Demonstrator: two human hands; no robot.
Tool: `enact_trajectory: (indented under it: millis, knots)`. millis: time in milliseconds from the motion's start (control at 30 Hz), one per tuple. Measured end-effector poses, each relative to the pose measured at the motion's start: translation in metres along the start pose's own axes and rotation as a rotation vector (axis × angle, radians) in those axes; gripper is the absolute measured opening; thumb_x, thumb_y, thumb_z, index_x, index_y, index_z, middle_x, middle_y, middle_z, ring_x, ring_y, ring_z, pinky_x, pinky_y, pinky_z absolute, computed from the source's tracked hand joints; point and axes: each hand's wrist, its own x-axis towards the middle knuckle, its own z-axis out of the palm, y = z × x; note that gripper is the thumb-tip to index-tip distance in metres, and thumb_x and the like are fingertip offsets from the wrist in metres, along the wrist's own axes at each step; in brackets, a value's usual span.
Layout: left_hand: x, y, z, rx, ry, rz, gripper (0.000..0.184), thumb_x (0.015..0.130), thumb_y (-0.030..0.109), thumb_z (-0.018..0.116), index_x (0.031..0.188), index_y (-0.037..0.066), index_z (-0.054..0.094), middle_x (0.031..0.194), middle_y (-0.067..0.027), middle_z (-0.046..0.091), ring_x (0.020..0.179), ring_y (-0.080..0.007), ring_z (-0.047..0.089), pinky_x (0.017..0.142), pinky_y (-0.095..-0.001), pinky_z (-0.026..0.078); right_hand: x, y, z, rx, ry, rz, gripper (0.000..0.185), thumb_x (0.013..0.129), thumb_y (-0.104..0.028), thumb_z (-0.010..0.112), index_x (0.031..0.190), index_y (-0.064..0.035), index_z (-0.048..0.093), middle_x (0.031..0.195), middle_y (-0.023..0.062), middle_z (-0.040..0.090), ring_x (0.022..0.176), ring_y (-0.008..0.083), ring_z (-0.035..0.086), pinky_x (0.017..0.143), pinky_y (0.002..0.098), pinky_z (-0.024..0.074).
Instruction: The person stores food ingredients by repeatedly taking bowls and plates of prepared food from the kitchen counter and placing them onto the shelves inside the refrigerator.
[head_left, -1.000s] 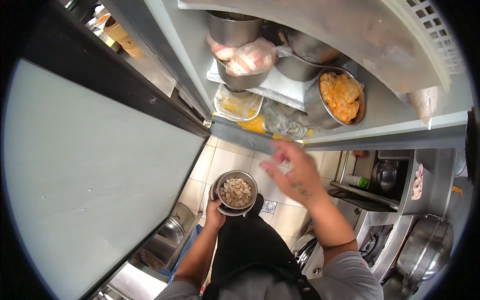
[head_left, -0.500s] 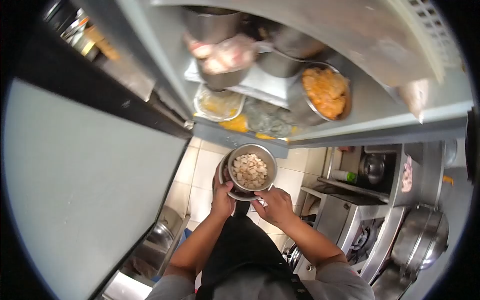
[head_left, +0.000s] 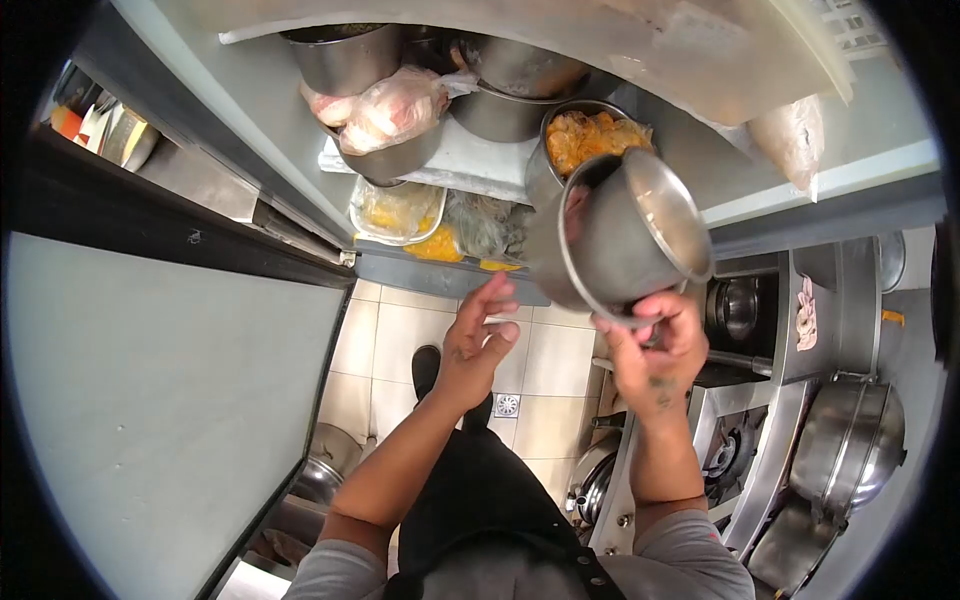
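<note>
My right hand (head_left: 662, 350) grips the lower rim of a metal pot (head_left: 545, 245), raised in front of the fridge shelf and tilted. A smaller metal pot (head_left: 630, 235) sits partly inside it, leaning to the right. Pale diced food (head_left: 665, 210) shows just inside the smaller pot's rim. To the left, my left hand (head_left: 480, 345) is off the pots, holding nothing, with its fingers apart. Behind the raised pots stands a metal container of orange food (head_left: 595, 140), partly covered by them.
On the shelf are a bagged pinkish food (head_left: 395, 110), several metal pots (head_left: 345, 60) and a white tray (head_left: 400, 235) under plastic. The fridge door (head_left: 150, 400) stands open at left. A stove (head_left: 735, 445) and a large lidded pot (head_left: 845, 445) are at right.
The nested pots have gone up and to the right, from in front of my body to the shelf's front, and now tilt. My left hand has let go of them.
</note>
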Motion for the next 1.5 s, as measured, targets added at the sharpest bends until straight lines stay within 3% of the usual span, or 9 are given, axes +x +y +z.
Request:
enact_trajectory:
  millis: [33, 233, 300, 500, 767, 867, 1000, 1300, 1500]
  knots:
    - [-0.006, -0.017, -0.003, -0.042, 0.111, -0.068, 0.048, 0.088, 0.014, 0.059, 0.132, 0.003, 0.042, 0.123, -0.0095, 0.05, 0.105, -0.015, 0.051, 0.089, -0.0294, 0.042, 0.01, -0.001, 0.0, -0.018, 0.063, 0.01, 0.03, 0.07, -0.002, 0.076, 0.088, -0.0034, 0.053, 0.074, 0.0, 0.053, 0.061, 0.0047, 0.046, 0.057, 0.018, 0.04]
    - [-0.11, -0.185, -0.062, 0.333, 0.341, -0.35, 0.031, 0.087, 0.014, 0.061, 0.114, -0.001, 0.056, 0.096, -0.0097, 0.062, 0.084, -0.0141, 0.058, 0.078, -0.0265, 0.047, 0.06, -0.003, 0.008, -0.134, 0.234, 0.009, 0.027, 0.072, -0.013, 0.077, 0.085, -0.0029, 0.056, 0.063, -0.0014, 0.049, 0.057, 0.0076, 0.042, 0.055, 0.0194, 0.0379]
    - [-0.135, -0.159, -0.057, 0.541, 0.352, -0.506, 0.024, 0.085, 0.012, 0.061, 0.105, -0.002, 0.059, 0.089, -0.0086, 0.062, 0.078, -0.0124, 0.058, 0.073, -0.0255, 0.047, 0.073, -0.003, 0.014, -0.226, 0.262, 0.053, 0.027, 0.075, -0.018, 0.075, 0.086, -0.0022, 0.057, 0.061, -0.0001, 0.047, 0.056, 0.0083, 0.042, 0.055, 0.0205, 0.0383]
    - [-0.224, -0.233, -0.093, 0.201, 0.548, -0.464, 0.017, 0.083, 0.011, 0.061, 0.095, -0.001, 0.06, 0.079, -0.0068, 0.063, 0.07, -0.0117, 0.058, 0.067, -0.0236, 0.047, 0.112, 0.011, 0.034, -0.38, 0.358, 0.01, 0.026, 0.078, -0.02, 0.071, 0.089, -0.0012, 0.058, 0.059, 0.0042, 0.05, 0.054, 0.0134, 0.046, 0.055, 0.0263, 0.041]
    - [-0.252, -0.253, -0.098, 0.58, 0.495, -0.517, 0.02, 0.081, 0.017, 0.064, 0.094, 0.001, 0.062, 0.079, -0.0099, 0.065, 0.073, -0.0164, 0.063, 0.068, -0.0287, 0.049, 0.165, 0.041, 0.049, -0.433, 0.378, -0.101, 0.024, 0.082, -0.02, 0.061, 0.093, 0.0019, 0.058, 0.084, 0.02, 0.063, 0.081, 0.037, 0.061, 0.073, 0.0395, 0.0475]
    - [-0.26, -0.256, -0.091, 0.592, 0.459, -0.529, 0.021, 0.081, 0.018, 0.064, 0.094, 0.001, 0.062, 0.08, -0.011, 0.065, 0.074, -0.019, 0.064, 0.069, -0.0302, 0.05, 0.183, 0.053, 0.048, -0.483, 0.389, -0.315, 0.022, 0.083, -0.019, 0.06, 0.09, 0.0028, 0.06, 0.085, 0.0219, 0.064, 0.083, 0.0385, 0.061, 0.073, 0.0394, 0.0472]
    - [-0.259, -0.246, -0.085, 0.658, 0.421, -0.518, 0.022, 0.081, 0.019, 0.063, 0.094, 0.002, 0.062, 0.081, -0.0114, 0.065, 0.075, -0.0207, 0.064, 0.07, -0.0311, 0.05, 0.205, 0.055, 0.041, -0.708, 0.3, -0.336, 0.035, 0.082, -0.032, 0.064, 0.095, 0.0003, 0.063, 0.091, 0.0192, 0.065, 0.087, 0.0324, 0.062, 0.08, 0.0373, 0.0455]
    - [-0.262, -0.255, -0.086, 0.721, 0.389, -0.531, 0.022, 0.079, 0.02, 0.065, 0.094, 0.005, 0.062, 0.083, -0.0113, 0.063, 0.076, -0.0236, 0.063, 0.071, -0.0333, 0.05, 0.219, 0.079, 0.045, -0.615, 0.427, -0.352, 0.035, 0.086, -0.037, 0.057, 0.096, -0.0036, 0.066, 0.097, 0.0149, 0.067, 0.097, 0.0318, 0.061, 0.085, 0.0374, 0.0447]
    - [-0.247, -0.234, -0.08, 0.784, 0.36, -0.588, 0.022, 0.079, 0.021, 0.065, 0.093, 0.005, 0.062, 0.083, -0.0111, 0.063, 0.076, -0.025, 0.063, 0.071, -0.0348, 0.051, 0.289, 0.14, 0.045, -1.22, 0.404, -0.638, 0.035, 0.087, -0.032, 0.053, 0.103, -0.0033, 0.063, 0.106, 0.0162, 0.063, 0.1, 0.0354, 0.059, 0.087, 0.0453, 0.0446]
